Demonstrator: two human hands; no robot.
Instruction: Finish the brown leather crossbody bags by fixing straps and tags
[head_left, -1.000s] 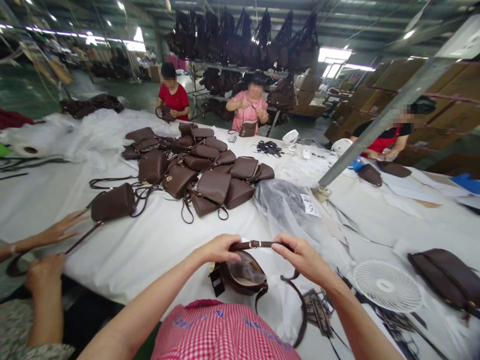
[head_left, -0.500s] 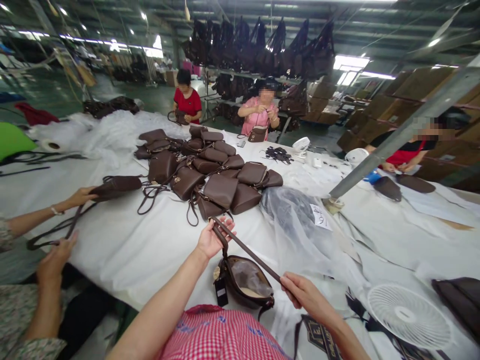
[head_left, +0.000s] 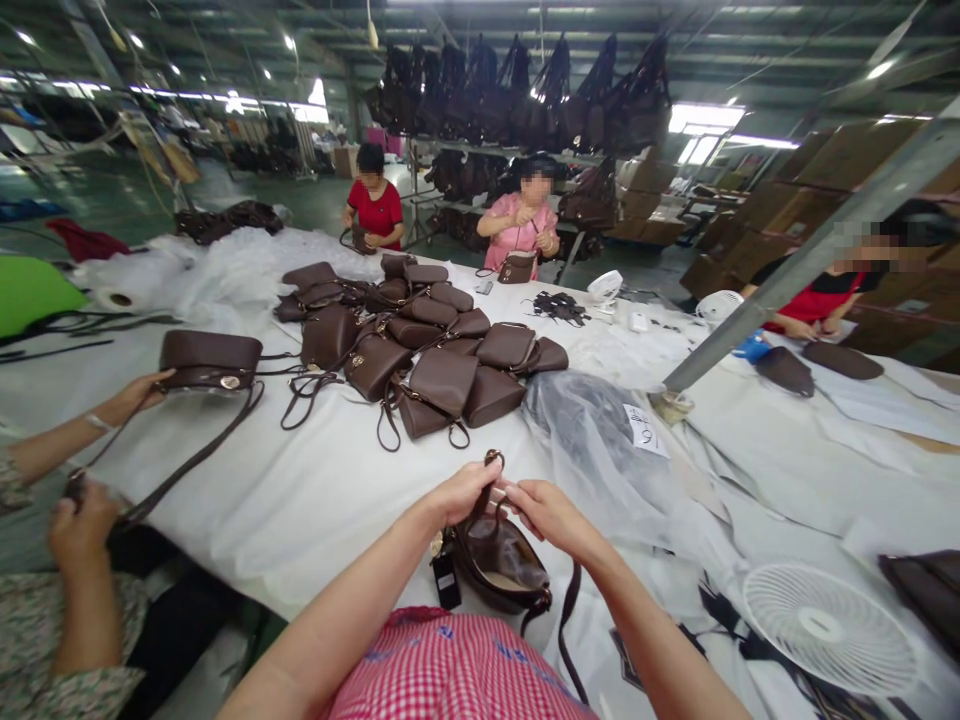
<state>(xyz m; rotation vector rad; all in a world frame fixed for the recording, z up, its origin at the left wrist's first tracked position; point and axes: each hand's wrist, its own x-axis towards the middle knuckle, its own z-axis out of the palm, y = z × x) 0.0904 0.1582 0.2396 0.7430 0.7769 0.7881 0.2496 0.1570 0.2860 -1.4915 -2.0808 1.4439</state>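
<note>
An unzipped dark brown handbag lies in front of me at the table's near edge, its pale lining and some clear plastic showing inside. A black tag hangs at its left side. My left hand is closed round the bag's strap, near a metal ring at its top. Close beside it, my right hand pinches the same strap, fingertips near the left ones. A length of strap drops below the right hand toward my lap.
Several brown bags are heaped mid-table. A plastic-covered bundle with a paper label lies right of them, near a slanted metal post. A white fan is at the lower right. At left, a co-worker's hands hold another brown bag.
My right hand has moved up and left to meet my left hand, and the stretched strap now hangs slack. My left hand has shifted slightly right. The co-worker's bag has turned upright.
</note>
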